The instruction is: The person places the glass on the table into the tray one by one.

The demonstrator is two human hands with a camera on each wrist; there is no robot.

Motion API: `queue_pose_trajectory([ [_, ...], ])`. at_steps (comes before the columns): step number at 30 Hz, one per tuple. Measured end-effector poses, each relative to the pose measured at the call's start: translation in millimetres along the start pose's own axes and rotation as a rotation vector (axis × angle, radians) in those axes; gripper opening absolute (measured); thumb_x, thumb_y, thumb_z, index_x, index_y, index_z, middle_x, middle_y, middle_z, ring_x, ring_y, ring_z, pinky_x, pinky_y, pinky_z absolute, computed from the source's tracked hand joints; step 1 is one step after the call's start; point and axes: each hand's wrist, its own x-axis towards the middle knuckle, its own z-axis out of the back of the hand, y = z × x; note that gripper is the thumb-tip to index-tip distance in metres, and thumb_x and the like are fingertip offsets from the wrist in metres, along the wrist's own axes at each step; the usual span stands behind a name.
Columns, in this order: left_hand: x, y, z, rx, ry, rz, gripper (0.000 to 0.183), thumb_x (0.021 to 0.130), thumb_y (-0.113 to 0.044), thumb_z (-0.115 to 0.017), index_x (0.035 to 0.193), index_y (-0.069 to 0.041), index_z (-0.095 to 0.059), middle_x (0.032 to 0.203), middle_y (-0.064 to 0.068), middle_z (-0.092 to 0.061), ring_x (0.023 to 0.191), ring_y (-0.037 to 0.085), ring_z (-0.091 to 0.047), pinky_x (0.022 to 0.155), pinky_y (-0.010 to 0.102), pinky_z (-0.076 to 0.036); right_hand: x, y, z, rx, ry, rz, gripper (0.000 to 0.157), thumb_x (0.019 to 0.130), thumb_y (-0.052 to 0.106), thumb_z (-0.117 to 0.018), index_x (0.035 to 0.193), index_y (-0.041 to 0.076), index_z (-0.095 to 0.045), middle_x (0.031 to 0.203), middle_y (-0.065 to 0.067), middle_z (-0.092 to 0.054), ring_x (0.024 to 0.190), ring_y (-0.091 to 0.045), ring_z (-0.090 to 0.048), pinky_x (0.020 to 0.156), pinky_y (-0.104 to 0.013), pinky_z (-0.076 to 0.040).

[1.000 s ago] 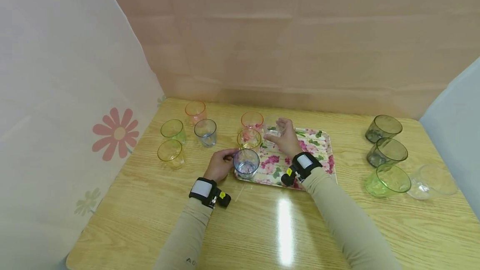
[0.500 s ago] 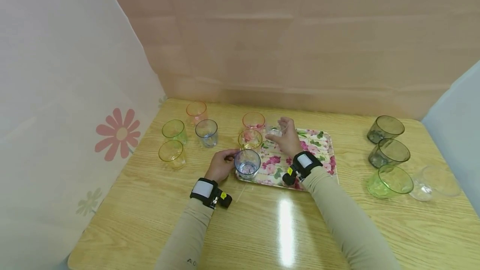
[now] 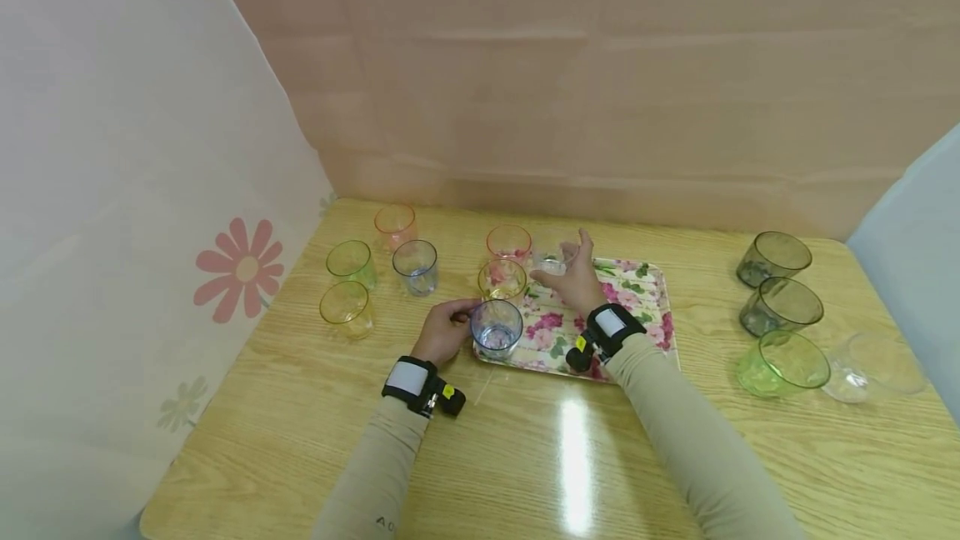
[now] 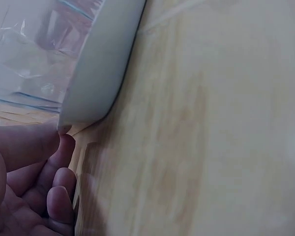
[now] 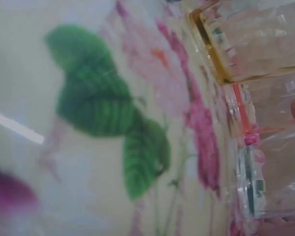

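At the left edge of the floral tray (image 3: pixel 633 307), my left hand (image 3: pixel 444 330) pinches the tray's corner. The left wrist view shows the thumb on the tray's rim (image 4: pixel 98 69), with the other fingers curled below. A blue-rimmed glass (image 3: pixel 497 332) stands on the tray beside that hand. Behind it are a yellow glass (image 3: pixel 502 280) and a red-rimmed glass (image 3: pixel 509 243). My right hand (image 3: pixel 579 277) is spread around a clear glass (image 3: pixel 551 262) at the tray's back, its index finger raised away. In the right wrist view the clear glass (image 5: pixel 282 177) stands upright beside the thumb tip.
On the left stand a red-rimmed glass (image 3: pixel 395 227), a green glass (image 3: pixel 352 265), a blue glass (image 3: pixel 417 269) and a yellow glass (image 3: pixel 347 311). On the right are two grey glasses (image 3: pixel 780 307), a green glass (image 3: pixel 780 367) and a clear glass (image 3: pixel 862 373). A wall backs the table.
My right hand's fingers have opened from around the clear glass, the index finger now pointing up. The left hand stays at the tray corner. The whole view shifts slightly.
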Motion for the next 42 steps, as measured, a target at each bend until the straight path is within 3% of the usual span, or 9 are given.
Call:
queue_pose_trajectory([
  [5,-1.0,-1.9,0.8,-0.003,-0.007,-0.027,0.034,0.084,0.0,-0.065,0.117,-0.003,-0.069,0.106,0.011,-0.068,0.089,0.021,-0.058,0.078,0.034,-0.049,-3.5,6.6,4.4,0.016,-0.025,0.033,0.121,0.08,0.027,-0.075,0.151,0.018,0.022,0.157,-0.023,-0.003,0.144,-0.035,-0.01,0.109,-0.047,-0.029],
  [10,-2.5,-2.6,2.0,0.005,-0.008,-0.031,0.033,0.084,0.0,-0.065,0.117,-0.003,-0.069,0.106,0.011,-0.068,0.089,0.021,-0.058,0.078,0.034,-0.049,-11.4,18.5,12.8,-0.013,-0.024,0.05,0.118,0.081,0.03,-0.074,0.152,0.02,0.02,0.157,-0.023,-0.002,0.142,-0.041,-0.011,0.107,-0.054,-0.028],
  [15,-3.1,-3.4,1.3,0.009,-0.009,-0.033,0.032,0.085,0.0,-0.064,0.117,-0.003,-0.069,0.106,0.012,-0.068,0.09,0.021,-0.058,0.078,0.035,-0.049,-24.2,31.3,22.3,-0.041,0.012,0.045,0.12,0.079,0.044,-0.072,0.151,0.023,0.021,0.158,-0.02,-0.001,0.142,-0.042,-0.01,0.108,-0.058,-0.023],
  [22,-2.8,-1.2,-0.2,0.011,-0.012,-0.017,0.034,0.084,0.002,-0.065,0.117,-0.003,-0.069,0.103,0.012,-0.068,0.089,0.022,-0.058,0.078,0.035,-0.049,-48.4,40.5,36.5,-0.057,0.045,0.088,0.116,0.08,0.046,-0.07,0.152,0.025,0.019,0.16,-0.016,-0.002,0.144,-0.034,-0.004,0.11,-0.057,-0.018],
  [26,-2.3,-1.8,1.7,0.009,-0.008,-0.013,0.034,0.084,0.001,-0.065,0.117,-0.004,-0.069,0.103,0.011,-0.068,0.089,0.02,-0.058,0.078,0.034,-0.049,-68.1,44.2,50.9,-0.031,0.047,0.13,0.113,0.082,0.04,-0.07,0.153,0.023,0.016,0.16,-0.015,-0.003,0.145,-0.03,-0.004,0.113,-0.052,-0.014],
  [33,-2.4,-4.4,0.9,-0.003,-0.014,-0.002,0.034,0.083,0.003,-0.065,0.117,-0.003,-0.069,0.103,0.01,-0.068,0.089,0.019,-0.057,0.076,0.032,-0.047,-113.8,43.4,88.0,0.069,0.018,0.219,0.102,0.088,0.014,-0.066,0.154,0.019,0.012,0.159,-0.017,-0.005,0.146,-0.029,-0.002,0.116,-0.042,-0.007],
  [38,-2.4,-5.9,1.0,-0.013,-0.004,0.018,0.035,0.084,0.003,-0.064,0.118,-0.005,-0.069,0.105,0.01,-0.067,0.091,0.02,-0.056,0.078,0.033,-0.047,-150.1,33.1,108.9,0.124,-0.072,0.296,0.097,0.087,-0.003,-0.062,0.155,0.019,0.004,0.157,-0.019,-0.009,0.145,-0.027,-0.007,0.116,-0.032,-0.008],
  [42,-3.0,-5.3,0.8,0.005,-0.012,0.032,0.034,0.086,0.0,-0.063,0.118,-0.006,-0.069,0.107,0.008,-0.067,0.092,0.019,-0.056,0.079,0.033,-0.047,-174.1,20.4,123.2,0.118,-0.184,0.389,0.094,0.081,-0.017,-0.059,0.154,0.01,-0.007,0.153,-0.019,-0.017,0.143,-0.023,-0.015,0.115,-0.026,-0.009],
])
